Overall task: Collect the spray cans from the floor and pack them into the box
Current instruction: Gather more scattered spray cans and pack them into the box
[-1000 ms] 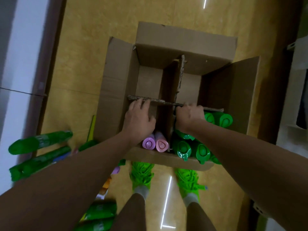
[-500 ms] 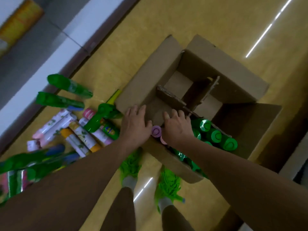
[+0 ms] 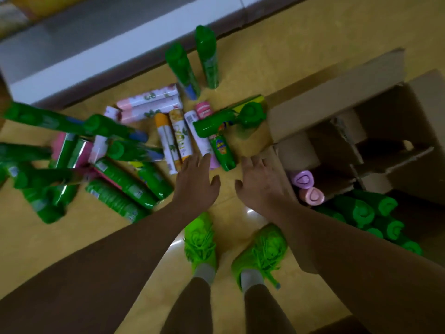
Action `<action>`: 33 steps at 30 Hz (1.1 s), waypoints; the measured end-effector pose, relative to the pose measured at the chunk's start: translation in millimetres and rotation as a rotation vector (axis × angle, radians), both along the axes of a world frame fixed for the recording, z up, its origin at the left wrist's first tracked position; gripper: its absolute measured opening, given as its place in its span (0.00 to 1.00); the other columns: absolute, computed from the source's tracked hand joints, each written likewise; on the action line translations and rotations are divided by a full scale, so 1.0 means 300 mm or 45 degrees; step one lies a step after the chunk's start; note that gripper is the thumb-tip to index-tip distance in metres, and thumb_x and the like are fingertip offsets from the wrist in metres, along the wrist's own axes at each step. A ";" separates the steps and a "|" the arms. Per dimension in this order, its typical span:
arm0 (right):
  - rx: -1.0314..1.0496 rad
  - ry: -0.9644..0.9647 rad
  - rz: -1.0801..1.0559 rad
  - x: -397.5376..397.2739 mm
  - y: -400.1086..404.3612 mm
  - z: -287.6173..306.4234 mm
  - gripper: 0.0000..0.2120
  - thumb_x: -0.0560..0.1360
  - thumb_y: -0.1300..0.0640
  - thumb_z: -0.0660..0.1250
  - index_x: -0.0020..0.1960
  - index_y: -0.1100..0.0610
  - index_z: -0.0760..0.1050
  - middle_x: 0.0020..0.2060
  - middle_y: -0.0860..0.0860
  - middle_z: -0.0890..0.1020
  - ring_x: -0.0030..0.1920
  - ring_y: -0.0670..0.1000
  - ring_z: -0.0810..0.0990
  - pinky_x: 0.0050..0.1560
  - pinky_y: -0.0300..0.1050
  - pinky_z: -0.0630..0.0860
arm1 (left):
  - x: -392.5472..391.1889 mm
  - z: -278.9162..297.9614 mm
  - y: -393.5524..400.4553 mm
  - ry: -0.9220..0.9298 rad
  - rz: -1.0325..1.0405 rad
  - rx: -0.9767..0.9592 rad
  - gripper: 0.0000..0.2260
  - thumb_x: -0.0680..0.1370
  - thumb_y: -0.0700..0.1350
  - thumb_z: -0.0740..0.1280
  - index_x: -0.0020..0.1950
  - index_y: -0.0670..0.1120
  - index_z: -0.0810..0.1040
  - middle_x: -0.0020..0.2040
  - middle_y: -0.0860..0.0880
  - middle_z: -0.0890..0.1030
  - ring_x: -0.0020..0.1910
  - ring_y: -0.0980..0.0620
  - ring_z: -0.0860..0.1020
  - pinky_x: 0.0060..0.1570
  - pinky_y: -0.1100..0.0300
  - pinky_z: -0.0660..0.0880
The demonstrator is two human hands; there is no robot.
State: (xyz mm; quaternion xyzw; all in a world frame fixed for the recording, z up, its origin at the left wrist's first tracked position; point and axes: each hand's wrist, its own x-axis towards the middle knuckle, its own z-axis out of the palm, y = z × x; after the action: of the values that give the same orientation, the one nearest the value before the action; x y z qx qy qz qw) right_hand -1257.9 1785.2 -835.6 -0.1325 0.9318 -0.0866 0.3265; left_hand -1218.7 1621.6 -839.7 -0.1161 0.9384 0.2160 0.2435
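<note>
Swinging off the brown cardboard box [image 3: 310,112], we are reaching both empty, spread grips; left hand [image 3: 196,180] is nearer the lengthwise-lying small green spray can [image 3: 222,150] than right hand [image 3: 261,182].

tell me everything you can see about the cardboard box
The cardboard box is plain brown corrugated card, standing open on the yellow floor with its flaps folded outward. Crossed card dividers split it into compartments. The two farther ones look empty. One near compartment holds two cans standing upright, a purple-capped can and a pink-capped can; the other holds many green-capped cans. The right hand hovers by its near corner; contact is unclear.
</note>
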 end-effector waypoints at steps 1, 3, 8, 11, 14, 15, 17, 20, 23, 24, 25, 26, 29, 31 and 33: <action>0.006 -0.018 -0.004 0.012 -0.032 -0.002 0.26 0.75 0.48 0.64 0.69 0.57 0.65 0.62 0.58 0.73 0.62 0.60 0.71 0.60 0.54 0.71 | 0.029 -0.012 -0.042 -0.010 0.025 -0.012 0.30 0.79 0.53 0.65 0.78 0.43 0.63 0.77 0.38 0.63 0.75 0.37 0.61 0.72 0.45 0.63; 0.016 -0.056 -0.010 0.032 -0.092 -0.006 0.27 0.76 0.48 0.64 0.71 0.58 0.63 0.64 0.58 0.71 0.63 0.60 0.70 0.60 0.54 0.71 | 0.083 -0.023 -0.120 -0.054 0.096 -0.008 0.30 0.79 0.53 0.65 0.78 0.43 0.63 0.77 0.37 0.63 0.75 0.36 0.61 0.71 0.44 0.63; 0.064 -0.097 0.031 0.039 -0.242 -0.022 0.28 0.77 0.47 0.64 0.73 0.57 0.62 0.66 0.59 0.71 0.65 0.60 0.69 0.62 0.53 0.71 | 0.186 -0.048 -0.306 -0.148 0.234 -0.005 0.30 0.78 0.53 0.67 0.78 0.44 0.63 0.76 0.38 0.63 0.74 0.37 0.61 0.71 0.44 0.64; 0.071 -0.099 0.038 0.033 -0.353 -0.035 0.28 0.77 0.47 0.64 0.73 0.56 0.63 0.65 0.59 0.71 0.64 0.60 0.69 0.62 0.53 0.71 | 0.211 -0.063 -0.410 -0.126 0.300 -0.022 0.29 0.76 0.53 0.66 0.74 0.41 0.68 0.73 0.35 0.68 0.71 0.34 0.66 0.68 0.43 0.66; 0.044 -0.107 0.070 0.030 -0.470 -0.058 0.26 0.76 0.47 0.65 0.71 0.56 0.65 0.63 0.58 0.73 0.63 0.59 0.71 0.62 0.52 0.71 | 0.204 -0.084 -0.505 -0.109 0.418 0.001 0.28 0.75 0.51 0.66 0.73 0.40 0.70 0.70 0.34 0.70 0.67 0.32 0.69 0.65 0.42 0.68; 0.034 -0.099 0.094 0.029 -0.508 -0.067 0.26 0.76 0.47 0.65 0.70 0.56 0.65 0.63 0.58 0.73 0.63 0.59 0.71 0.62 0.52 0.70 | 0.200 -0.091 -0.535 -0.097 0.469 0.006 0.28 0.75 0.50 0.68 0.72 0.40 0.70 0.70 0.34 0.71 0.65 0.31 0.71 0.64 0.43 0.69; 0.019 -0.085 0.130 0.023 -0.579 -0.078 0.26 0.75 0.47 0.65 0.69 0.56 0.66 0.62 0.58 0.74 0.62 0.59 0.72 0.63 0.52 0.69 | 0.198 -0.104 -0.588 -0.080 0.564 0.012 0.27 0.75 0.48 0.70 0.71 0.40 0.71 0.68 0.36 0.73 0.63 0.32 0.72 0.61 0.44 0.71; -0.012 -0.091 0.150 0.008 -0.673 -0.088 0.27 0.76 0.47 0.66 0.71 0.56 0.65 0.63 0.57 0.73 0.63 0.59 0.71 0.62 0.51 0.69 | 0.204 -0.120 -0.654 -0.018 0.700 0.049 0.27 0.74 0.47 0.71 0.71 0.40 0.71 0.65 0.38 0.75 0.61 0.34 0.73 0.59 0.44 0.73; -0.069 -0.057 0.234 -0.002 -0.763 -0.100 0.29 0.76 0.47 0.67 0.73 0.57 0.63 0.64 0.58 0.73 0.64 0.60 0.70 0.63 0.51 0.67 | 0.193 -0.122 -0.717 0.085 0.809 0.056 0.26 0.74 0.45 0.71 0.70 0.39 0.71 0.62 0.37 0.77 0.60 0.34 0.74 0.57 0.44 0.73; -0.101 -0.046 0.251 -0.005 -0.794 -0.106 0.30 0.76 0.47 0.67 0.73 0.57 0.63 0.64 0.58 0.73 0.65 0.60 0.70 0.64 0.52 0.67 | 0.181 -0.121 -0.740 0.117 0.858 0.054 0.25 0.74 0.45 0.71 0.69 0.39 0.71 0.61 0.37 0.77 0.59 0.34 0.75 0.56 0.45 0.73; -0.139 -0.038 0.255 -0.010 -0.828 -0.116 0.31 0.75 0.47 0.68 0.73 0.57 0.63 0.65 0.58 0.73 0.65 0.60 0.70 0.64 0.52 0.67 | 0.162 -0.120 -0.768 0.146 0.911 0.048 0.24 0.74 0.45 0.71 0.69 0.39 0.72 0.60 0.37 0.77 0.59 0.35 0.75 0.56 0.46 0.72; -0.171 -0.023 0.257 -0.017 -0.861 -0.126 0.32 0.75 0.48 0.69 0.74 0.56 0.62 0.65 0.58 0.73 0.66 0.60 0.70 0.64 0.53 0.67 | 0.136 -0.121 -0.796 0.172 0.963 0.038 0.25 0.74 0.45 0.71 0.69 0.40 0.71 0.60 0.36 0.77 0.59 0.35 0.75 0.56 0.46 0.72; -0.229 0.056 0.280 -0.043 -0.954 -0.152 0.35 0.73 0.48 0.71 0.74 0.56 0.60 0.65 0.59 0.71 0.66 0.61 0.69 0.64 0.53 0.67 | 0.047 -0.129 -0.896 0.264 1.057 -0.001 0.28 0.74 0.46 0.72 0.71 0.40 0.70 0.63 0.35 0.76 0.62 0.34 0.74 0.58 0.47 0.70; -0.235 0.087 0.310 -0.060 -0.998 -0.164 0.37 0.73 0.47 0.71 0.76 0.56 0.59 0.66 0.59 0.70 0.66 0.61 0.69 0.65 0.54 0.67 | -0.020 -0.138 -0.962 0.301 1.063 -0.004 0.29 0.73 0.47 0.72 0.72 0.41 0.70 0.63 0.36 0.76 0.62 0.36 0.74 0.58 0.48 0.71; -0.236 0.090 0.362 -0.072 -1.026 -0.185 0.39 0.73 0.46 0.71 0.77 0.55 0.57 0.67 0.58 0.69 0.66 0.61 0.69 0.63 0.55 0.69 | -0.078 -0.151 -1.006 0.253 1.017 0.025 0.33 0.70 0.50 0.72 0.74 0.45 0.68 0.66 0.38 0.74 0.63 0.37 0.74 0.59 0.48 0.73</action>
State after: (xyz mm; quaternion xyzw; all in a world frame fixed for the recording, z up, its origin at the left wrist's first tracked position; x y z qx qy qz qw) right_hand -1279.6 1477.5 -891.2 -0.2954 0.9027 -0.1206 0.2888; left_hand -1242.1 1319.8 -885.0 -0.4475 0.8364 0.3125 0.0500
